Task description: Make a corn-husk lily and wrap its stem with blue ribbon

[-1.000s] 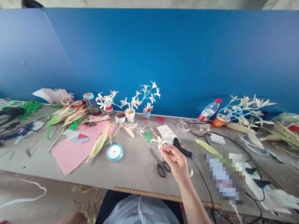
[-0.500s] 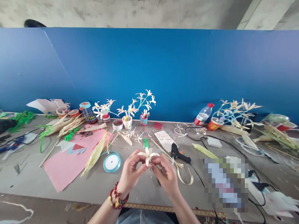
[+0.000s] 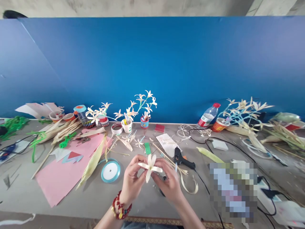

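Between both hands is a cream, four-petalled husk flower (image 3: 150, 168), its face turned up toward me. My left hand (image 3: 134, 178), with a red bead bracelet (image 3: 121, 206) at the wrist, pinches it from the left. My right hand (image 3: 168, 179) grips it from the right, thumb and fingers closed behind the petals. The fingertips are partly hidden by the flower. Just beyond the hands lies a small green card (image 3: 147, 148). A black glue gun (image 3: 183, 159) rests close to the right of my right hand.
A ribbon spool (image 3: 111, 170), yellowish corn husk (image 3: 91, 165) and pink paper (image 3: 62, 178) lie to the left. At the back stand a white cup (image 3: 127, 127) of husk flowers and a water bottle (image 3: 209, 116). Black cables and a power strip (image 3: 267, 187) lie at right.
The flower has tilted so its petals face me more openly, and my fingers have shifted around it. The camera view has moved slightly; the table items stay put.
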